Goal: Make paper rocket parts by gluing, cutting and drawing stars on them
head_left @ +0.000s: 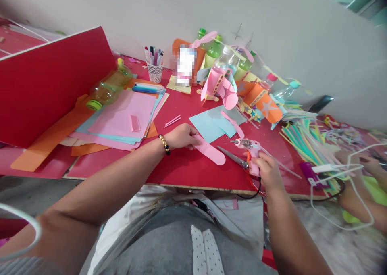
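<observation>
Pink paper strip [211, 152], one, round-ended: located above the near part of the red surface [181, 171], between both hands, left end pinched in the left hand [183, 137]. Left fingers: closed narrowly on that end; beaded bracelet [164, 144], black and gold, at the wrist.

Pink glue gun [254, 146], one: held in the right hand [267, 168], fingers wrapped around the handle, nozzle towards the upper left.

Scissors [237, 159], one pair, orange-handled: just beside the glue gun, blades pointing towards the strip; handles partly hidden, contact with the right hand impossible to tell.

Just beyond the strip: light blue paper sheets [205, 123], overlapping; pink paper propeller [238, 128], lying beside them; thin pink sticks [173, 121], near the left hand.

To the left: stack of coloured paper [123, 109], pink sheet uppermost, small pink piece on top; pack of blue pens [148, 88], at the stack's far edge; yellow-green plastic bottle [105, 87], on its side, beside an upright red panel [51, 89].

Towards the wall: patterned cup [155, 73], filled with pens; pink bottle model [216, 83] and orange bottle model [266, 103], both paper-covered.

To the right: coloured straws [305, 146], heaped; purple box [311, 173], near another person's arm [359, 194].
</observation>
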The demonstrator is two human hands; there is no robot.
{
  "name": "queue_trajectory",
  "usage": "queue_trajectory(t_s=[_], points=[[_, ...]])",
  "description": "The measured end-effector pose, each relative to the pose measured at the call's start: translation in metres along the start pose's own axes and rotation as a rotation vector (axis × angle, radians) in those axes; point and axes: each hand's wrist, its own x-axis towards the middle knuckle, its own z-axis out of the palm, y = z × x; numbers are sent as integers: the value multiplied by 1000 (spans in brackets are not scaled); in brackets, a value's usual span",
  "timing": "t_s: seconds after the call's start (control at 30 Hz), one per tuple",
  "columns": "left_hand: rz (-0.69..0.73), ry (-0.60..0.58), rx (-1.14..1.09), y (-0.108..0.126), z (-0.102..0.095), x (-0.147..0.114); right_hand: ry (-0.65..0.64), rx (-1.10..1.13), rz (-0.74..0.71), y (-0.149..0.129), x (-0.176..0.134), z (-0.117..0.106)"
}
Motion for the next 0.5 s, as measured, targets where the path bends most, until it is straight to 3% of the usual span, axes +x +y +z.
queue_trajectory(t_s=[0.23,0.5], points=[[4,-15,-30,-5,-1,3,-4,-341,-91,3,10,1],[51,-36,7,-8,-3,4,-49,-426,-96,-2,21,-1]])
